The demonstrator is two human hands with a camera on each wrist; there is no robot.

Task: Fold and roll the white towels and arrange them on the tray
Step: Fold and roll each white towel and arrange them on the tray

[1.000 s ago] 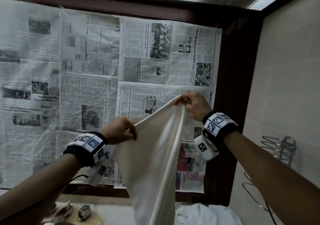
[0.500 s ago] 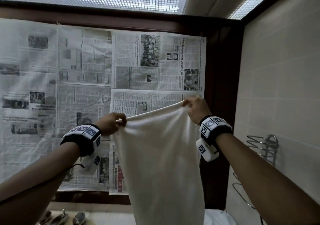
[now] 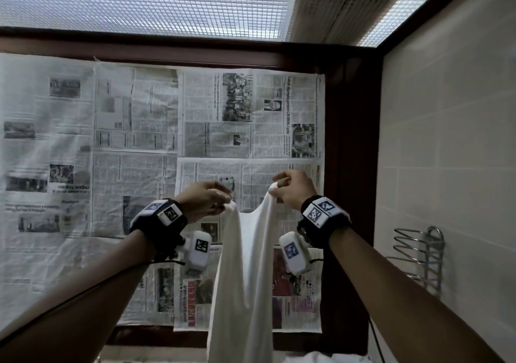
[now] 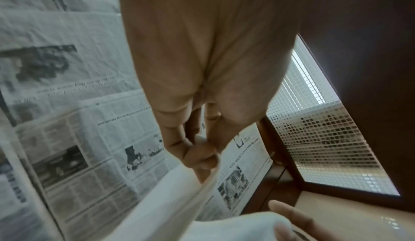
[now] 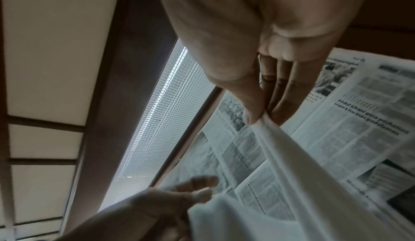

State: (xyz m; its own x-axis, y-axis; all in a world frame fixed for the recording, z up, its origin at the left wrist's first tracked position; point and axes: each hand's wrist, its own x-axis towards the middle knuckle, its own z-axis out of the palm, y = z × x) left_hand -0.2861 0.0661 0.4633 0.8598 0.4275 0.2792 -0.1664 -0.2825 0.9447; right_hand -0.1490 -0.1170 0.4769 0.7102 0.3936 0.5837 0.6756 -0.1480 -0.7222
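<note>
Holding white towel (image 3: 245, 273) up before the newspaper-covered wall (image 3: 134, 150): my left hand (image 3: 205, 202) and right hand (image 3: 293, 189) each pinch a top corner, cloth hanging between.

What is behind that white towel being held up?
Behind the towel, which both hands pinch by its top, hang newspaper sheets on the wall. The part directly behind the cloth is hidden.

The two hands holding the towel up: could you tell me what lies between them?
In the head view, only the sagging top edge of the white towel spans the gap between the left hand and right hand; newspaper shows behind it.
</note>
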